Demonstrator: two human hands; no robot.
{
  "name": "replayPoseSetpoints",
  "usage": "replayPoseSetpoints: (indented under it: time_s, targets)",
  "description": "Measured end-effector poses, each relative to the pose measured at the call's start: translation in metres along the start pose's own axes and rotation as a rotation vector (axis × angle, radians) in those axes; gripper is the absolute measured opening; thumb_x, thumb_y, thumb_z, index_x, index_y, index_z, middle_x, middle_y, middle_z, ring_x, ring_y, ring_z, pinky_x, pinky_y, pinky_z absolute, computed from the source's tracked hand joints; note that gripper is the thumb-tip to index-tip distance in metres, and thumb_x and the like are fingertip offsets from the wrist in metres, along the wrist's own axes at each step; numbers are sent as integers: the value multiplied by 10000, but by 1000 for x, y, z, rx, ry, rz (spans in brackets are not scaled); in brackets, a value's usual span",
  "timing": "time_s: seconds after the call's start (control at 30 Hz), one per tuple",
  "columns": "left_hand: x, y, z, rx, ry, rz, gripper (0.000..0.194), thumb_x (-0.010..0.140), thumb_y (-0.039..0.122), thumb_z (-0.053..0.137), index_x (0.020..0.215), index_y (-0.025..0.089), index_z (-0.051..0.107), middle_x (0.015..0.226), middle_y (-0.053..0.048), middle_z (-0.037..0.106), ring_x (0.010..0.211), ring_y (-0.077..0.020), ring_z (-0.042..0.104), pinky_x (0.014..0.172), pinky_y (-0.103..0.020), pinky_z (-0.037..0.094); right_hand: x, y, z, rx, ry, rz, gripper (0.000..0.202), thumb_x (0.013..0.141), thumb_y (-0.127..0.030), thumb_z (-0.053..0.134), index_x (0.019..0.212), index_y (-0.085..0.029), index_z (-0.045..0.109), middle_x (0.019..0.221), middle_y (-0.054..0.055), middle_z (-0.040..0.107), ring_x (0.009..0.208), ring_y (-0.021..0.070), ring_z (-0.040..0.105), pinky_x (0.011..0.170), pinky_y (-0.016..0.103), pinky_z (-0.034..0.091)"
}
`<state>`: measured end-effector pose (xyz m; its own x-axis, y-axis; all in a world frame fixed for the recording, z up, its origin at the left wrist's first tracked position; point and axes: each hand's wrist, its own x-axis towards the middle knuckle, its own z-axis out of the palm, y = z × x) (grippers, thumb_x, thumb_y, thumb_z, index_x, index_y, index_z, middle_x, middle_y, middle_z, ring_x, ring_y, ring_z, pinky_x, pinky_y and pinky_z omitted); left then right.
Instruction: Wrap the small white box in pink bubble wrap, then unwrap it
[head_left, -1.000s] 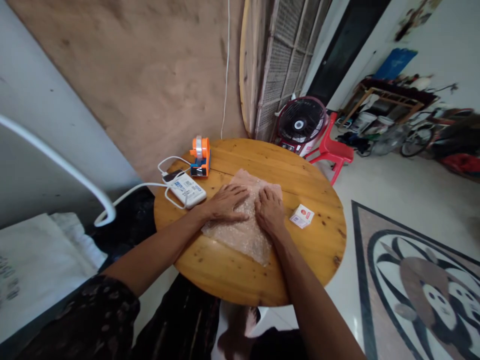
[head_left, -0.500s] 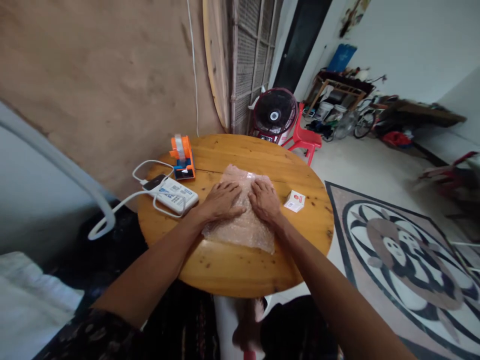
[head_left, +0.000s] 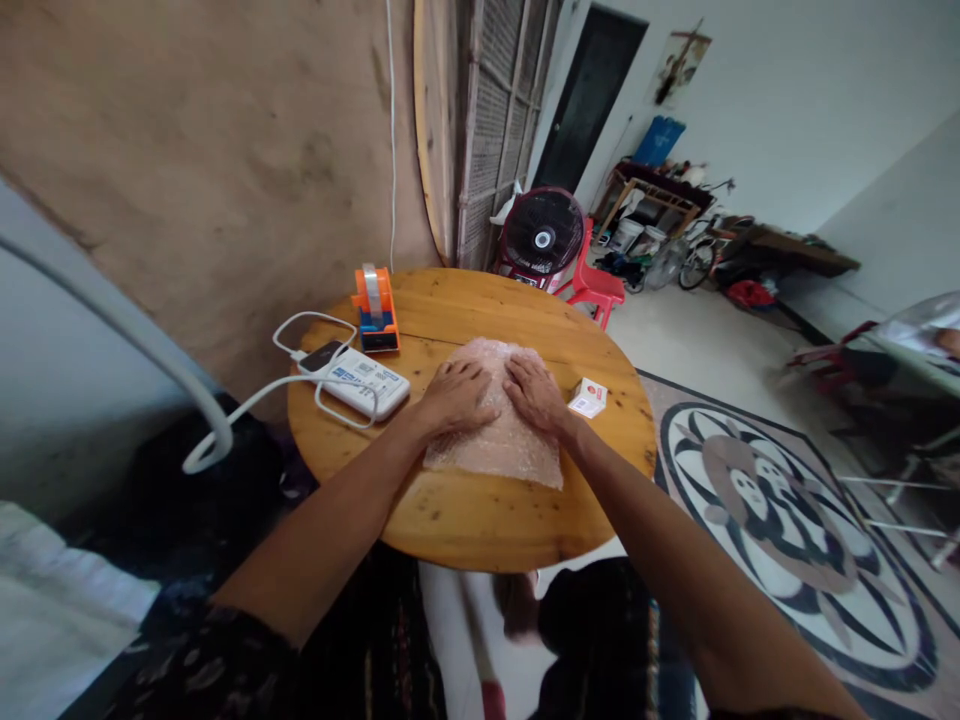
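Note:
A sheet of pinkish bubble wrap (head_left: pixel 499 448) lies spread on the round wooden table (head_left: pixel 480 525). My left hand (head_left: pixel 459 395) rests flat on its left half, fingers stretched forward and thumb pointing right. On the right half lies my right hand (head_left: pixel 536 393), palm down with its fingers extended. Neither hand grips anything. Just right of that hand stands a small white box (head_left: pixel 589 397) with a red mark.
At the table's left are an orange and blue tape dispenser (head_left: pixel 376 308) and a white power bank (head_left: pixel 367 382) with a phone (head_left: pixel 328 357) and looped white cable. Behind the table stand a fan (head_left: pixel 542 238) and a red plastic chair (head_left: pixel 598 283).
My head view has shifted slightly, so the whole scene sits differently in the frame. Both hands stay flat on the bubble wrap, and its far edge looks more rounded.

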<state>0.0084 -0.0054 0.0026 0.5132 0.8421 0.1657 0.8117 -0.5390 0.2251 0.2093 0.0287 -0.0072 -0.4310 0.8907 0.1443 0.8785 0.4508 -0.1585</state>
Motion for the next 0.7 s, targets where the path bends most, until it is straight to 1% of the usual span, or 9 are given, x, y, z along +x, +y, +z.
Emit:
replayPoseSetpoints:
  time_s: [0.1, 0.2, 0.27, 0.33, 0.4, 0.43, 0.53, 0.7]
  targets:
    - [1, 1, 1, 23, 25, -7, 523, 837, 516, 547, 1228, 169, 550, 1358, -155, 527, 1274, -349, 441, 1039, -506, 349, 1, 3, 0, 21, -17, -7, 524, 986, -378, 365, 1448, -140, 434, 1542, 115, 389, 1427, 277, 322, 1159, 482, 251]
    - [4, 4, 4, 45, 82, 55, 407, 857, 401, 541, 1196, 181, 590, 1350, -128, 547, 1299, -329, 429, 1064, -480, 343, 2, 3, 2, 31, -5, 3, 526, 985, -373, 363, 1454, -142, 429, 1545, 116, 383, 1431, 286, 319, 1162, 486, 249]
    - [7, 4, 8, 31, 87, 128, 389, 890, 303, 487, 1252, 191, 574, 1396, -103, 530, 1356, -297, 389, 1112, -452, 308, 2, 4, 3, 36, 4, 4, 522, 979, -350, 375, 1450, -133, 435, 1541, 118, 391, 1439, 292, 308, 1168, 483, 244]
    - [9, 3, 12, -6, 52, 156, 437, 913, 271, 446, 1338, 196, 519, 1434, -93, 511, 1379, -272, 381, 1136, -437, 293, 3, 7, 5, 59, 26, -6, 513, 970, -331, 398, 1438, -129, 453, 1531, 118, 408, 1443, 285, 303, 1175, 467, 242]
    - [10, 2, 15, -36, 19, 132, 468, 924, 311, 445, 1375, 191, 487, 1448, -100, 503, 1376, -270, 393, 1146, -444, 289, 2, 9, 6, 113, 58, -12, 497, 964, -332, 417, 1414, -133, 485, 1515, 119, 432, 1438, 269, 321, 1178, 454, 246]
    - [10, 1, 16, -47, 19, 113, 475, 917, 330, 460, 1367, 179, 493, 1446, -105, 505, 1374, -268, 397, 1151, -441, 285, 2, 11, 6, 146, 70, -11, 485, 963, -331, 421, 1399, -136, 503, 1504, 121, 446, 1428, 259, 342, 1177, 448, 254]
    - [10, -1, 15, -53, 12, 112, 474, 905, 360, 483, 1340, 174, 517, 1454, -109, 497, 1369, -269, 401, 1148, -440, 295, 2, 13, 6, 214, 83, 0, 451, 965, -303, 414, 1369, -144, 535, 1486, 126, 469, 1401, 240, 389, 1166, 443, 281]
    - [10, -1, 13, -74, -24, 115, 595, 881, 472, 523, 1387, 162, 482, 1490, -122, 453, 1390, -285, 375, 1153, -441, 287, 0, 12, 2, 179, 76, -24, 460, 981, -309, 388, 1375, -115, 526, 1491, 143, 458, 1412, 249, 372, 1174, 433, 270]
